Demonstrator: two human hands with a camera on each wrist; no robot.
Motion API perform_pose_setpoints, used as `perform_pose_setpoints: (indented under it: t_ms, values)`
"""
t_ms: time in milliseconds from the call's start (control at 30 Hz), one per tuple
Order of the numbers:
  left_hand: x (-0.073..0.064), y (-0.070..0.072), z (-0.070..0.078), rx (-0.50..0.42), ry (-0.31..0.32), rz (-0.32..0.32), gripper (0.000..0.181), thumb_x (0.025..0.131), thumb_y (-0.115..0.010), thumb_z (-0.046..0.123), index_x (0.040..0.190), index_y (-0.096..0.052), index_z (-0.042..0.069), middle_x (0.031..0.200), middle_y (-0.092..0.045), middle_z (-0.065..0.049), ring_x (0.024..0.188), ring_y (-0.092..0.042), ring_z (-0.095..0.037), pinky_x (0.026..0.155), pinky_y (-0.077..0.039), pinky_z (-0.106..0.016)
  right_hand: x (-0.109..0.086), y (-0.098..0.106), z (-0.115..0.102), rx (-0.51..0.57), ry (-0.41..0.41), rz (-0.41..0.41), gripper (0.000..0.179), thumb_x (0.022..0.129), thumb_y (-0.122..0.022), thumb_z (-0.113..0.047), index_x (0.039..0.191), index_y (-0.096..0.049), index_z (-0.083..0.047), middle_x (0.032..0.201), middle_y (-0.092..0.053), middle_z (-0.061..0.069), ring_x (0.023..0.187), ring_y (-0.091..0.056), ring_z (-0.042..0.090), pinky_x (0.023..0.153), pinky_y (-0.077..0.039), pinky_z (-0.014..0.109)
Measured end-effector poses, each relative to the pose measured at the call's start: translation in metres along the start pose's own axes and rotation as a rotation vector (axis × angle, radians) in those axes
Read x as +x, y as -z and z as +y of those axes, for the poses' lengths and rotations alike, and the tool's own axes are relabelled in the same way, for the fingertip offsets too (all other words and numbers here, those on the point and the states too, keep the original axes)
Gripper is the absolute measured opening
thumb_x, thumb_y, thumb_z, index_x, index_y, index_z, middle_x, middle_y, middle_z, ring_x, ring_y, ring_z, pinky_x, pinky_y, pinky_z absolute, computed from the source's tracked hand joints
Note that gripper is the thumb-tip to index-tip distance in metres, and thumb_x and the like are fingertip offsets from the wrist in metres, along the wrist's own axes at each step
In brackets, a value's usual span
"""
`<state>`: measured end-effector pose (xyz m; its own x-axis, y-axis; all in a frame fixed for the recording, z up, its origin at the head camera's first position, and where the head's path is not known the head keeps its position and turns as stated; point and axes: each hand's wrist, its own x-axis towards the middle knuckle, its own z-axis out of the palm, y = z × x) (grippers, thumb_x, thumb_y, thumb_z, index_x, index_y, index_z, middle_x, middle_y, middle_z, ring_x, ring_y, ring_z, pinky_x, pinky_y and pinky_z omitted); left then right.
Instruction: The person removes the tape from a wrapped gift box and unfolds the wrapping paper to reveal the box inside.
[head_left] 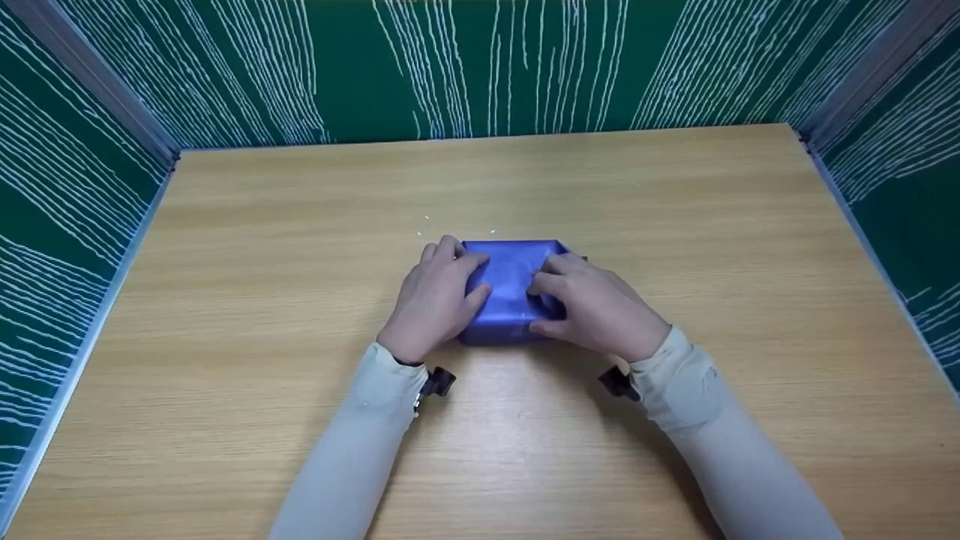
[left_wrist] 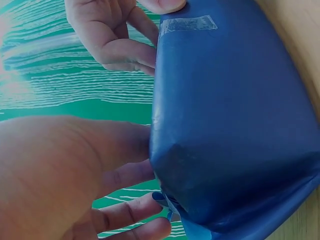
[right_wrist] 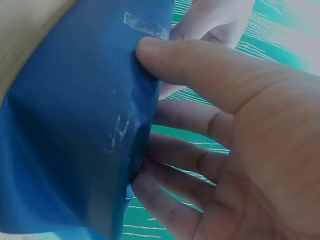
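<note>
A parcel [head_left: 512, 274] wrapped in shiny blue-violet paper lies on the table in the head view. My left hand [head_left: 435, 296] rests on its left end, thumb and forefinger touching the top. In the left wrist view the other fingers reach past the folded, gathered paper. My right hand [head_left: 596, 304] grips the right part, its thumb on the front face and its fingers bent over the top. A strip of clear tape [left_wrist: 189, 24] shows on the parcel's front face. Creased clear tape [right_wrist: 119, 134] also shows near its edge in the right wrist view.
The wooden table [head_left: 315, 217] spreads around the parcel, with a few tiny white scraps [head_left: 493, 231] behind it. Green panels [head_left: 480, 67] with white streaks stand along the back and both sides. A small dark wrist camera [head_left: 438, 382] sits at the left cuff.
</note>
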<state>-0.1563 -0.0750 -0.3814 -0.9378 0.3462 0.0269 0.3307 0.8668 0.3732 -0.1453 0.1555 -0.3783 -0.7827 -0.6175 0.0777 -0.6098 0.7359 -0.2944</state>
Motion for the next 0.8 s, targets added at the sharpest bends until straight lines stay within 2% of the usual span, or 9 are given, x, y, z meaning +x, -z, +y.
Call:
perform_pose_setpoints:
  t_ms: [300, 433, 633, 800]
  values:
    - [0.0004, 0.0005, 0.0008, -0.005, 0.024, 0.004, 0.039, 0.101, -0.065, 0.036, 0.135, -0.068, 0.017, 0.129, -0.056, -0.010, 0.112, -0.052, -0.027, 0.085, -0.052, -0.044, -0.0008, 0.0005, -0.0001, 0.010, 0.009, 0.016, 0.037, 0.085, -0.087, -0.037, 0.108, -0.073, -0.011, 0.099, -0.058, 0.004, 0.089, -0.054, 0.022, 0.071, -0.051, 0.035]
    - [0.0012, -0.0007, -0.0001, -0.004, 0.029, 0.019, 0.037, 0.101, -0.065, 0.035, 0.133, -0.069, 0.016, 0.126, -0.058, -0.010, 0.110, -0.053, -0.026, 0.085, -0.053, -0.043, -0.0010, 0.0009, -0.0005, 0.010, 0.004, 0.005, 0.038, 0.086, -0.086, -0.037, 0.109, -0.073, -0.011, 0.101, -0.058, 0.004, 0.090, -0.055, 0.022, 0.072, -0.052, 0.035]
    - [0.0035, -0.0028, -0.0041, 0.021, 0.013, 0.063, 0.047, 0.100, -0.067, 0.039, 0.137, -0.066, 0.010, 0.125, -0.057, -0.012, 0.112, -0.049, -0.029, 0.091, -0.047, -0.041, -0.0011, 0.0019, -0.0012, 0.013, -0.011, -0.007, 0.038, 0.086, -0.086, -0.037, 0.110, -0.073, -0.011, 0.103, -0.059, 0.005, 0.093, -0.056, 0.023, 0.076, -0.054, 0.037]
    - [0.0027, -0.0012, -0.0057, 0.000, 0.029, 0.068, 0.045, 0.098, -0.071, 0.040, 0.132, -0.070, 0.011, 0.121, -0.058, -0.010, 0.108, -0.050, -0.027, 0.087, -0.046, -0.040, -0.0012, 0.0019, -0.0012, 0.014, -0.012, -0.010, 0.039, 0.086, -0.085, -0.038, 0.111, -0.073, -0.011, 0.105, -0.060, 0.005, 0.096, -0.057, 0.023, 0.080, -0.056, 0.038]
